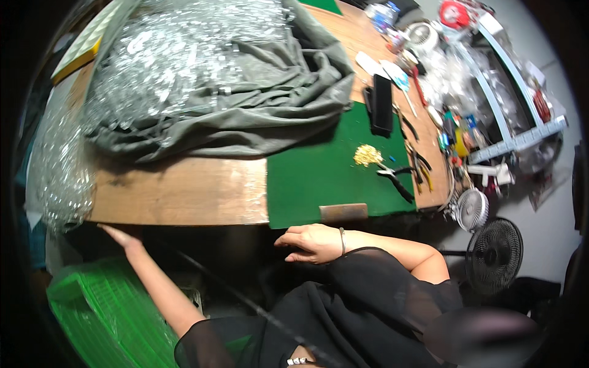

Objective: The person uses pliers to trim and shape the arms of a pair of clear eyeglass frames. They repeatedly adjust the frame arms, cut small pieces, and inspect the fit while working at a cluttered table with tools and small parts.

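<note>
Head view: a green mat (300, 190) covers part of the wooden table (178, 190), with a black fan (494, 254) right. The brown block (343, 213) lies beyond the right hand (311, 243), fingers slightly parted; the left hand's (127, 238) finger spread I cannot tell.

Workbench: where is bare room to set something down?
The wooden strip in front of the grey fabric, left of the green mat, looks mostly bare; so does the mat left of the gold-coloured bits. Crowded: the right side, with pliers.
</note>
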A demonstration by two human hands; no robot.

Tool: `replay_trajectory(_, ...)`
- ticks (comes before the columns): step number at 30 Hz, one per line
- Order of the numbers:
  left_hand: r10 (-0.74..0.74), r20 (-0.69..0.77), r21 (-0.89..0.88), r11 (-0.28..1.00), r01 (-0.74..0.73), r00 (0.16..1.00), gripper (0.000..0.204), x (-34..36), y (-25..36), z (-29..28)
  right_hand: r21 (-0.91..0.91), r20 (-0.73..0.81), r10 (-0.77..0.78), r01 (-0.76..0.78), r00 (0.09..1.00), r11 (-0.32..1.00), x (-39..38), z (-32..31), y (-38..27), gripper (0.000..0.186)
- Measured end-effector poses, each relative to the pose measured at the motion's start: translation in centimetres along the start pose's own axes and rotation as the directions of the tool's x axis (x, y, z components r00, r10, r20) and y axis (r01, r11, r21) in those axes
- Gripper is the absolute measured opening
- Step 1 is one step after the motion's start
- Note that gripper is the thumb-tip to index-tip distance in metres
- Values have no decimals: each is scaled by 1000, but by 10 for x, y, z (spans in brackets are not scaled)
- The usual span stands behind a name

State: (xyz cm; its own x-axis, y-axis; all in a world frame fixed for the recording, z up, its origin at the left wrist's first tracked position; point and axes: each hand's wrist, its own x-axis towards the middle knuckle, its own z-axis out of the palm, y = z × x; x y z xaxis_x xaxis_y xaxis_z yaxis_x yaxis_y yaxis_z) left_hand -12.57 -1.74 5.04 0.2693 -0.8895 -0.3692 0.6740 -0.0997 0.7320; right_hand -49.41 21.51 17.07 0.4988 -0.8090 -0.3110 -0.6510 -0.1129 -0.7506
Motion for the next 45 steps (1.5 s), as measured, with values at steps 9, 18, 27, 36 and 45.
replay_trajectory(9,500,73,803,484,-349,863,61,-20,127,-156,6,-415,147,-159,898,987,-71,-17,28,28)
replay_trajectory(18,191,-231,966,-73,249,954,102,-18,103,-268,482,-450,348,-104,823,870,-71,-3,52,17)
replay_trajectory(27,747,123,910,-347,227,653,71,-19,197,-291,350,-561,292,-98,775,932,-79,-6,74,13)
replay_trajectory(36,745,-186,759,-306,575,641,51,-43,159,-347,279,-665,312,-161,679,947,-62,7,56,10)
replay_trajectory(45,727,150,787,-498,364,670,54,-133,85,-310,121,-789,212,-192,577,974,-64,22,55,10)
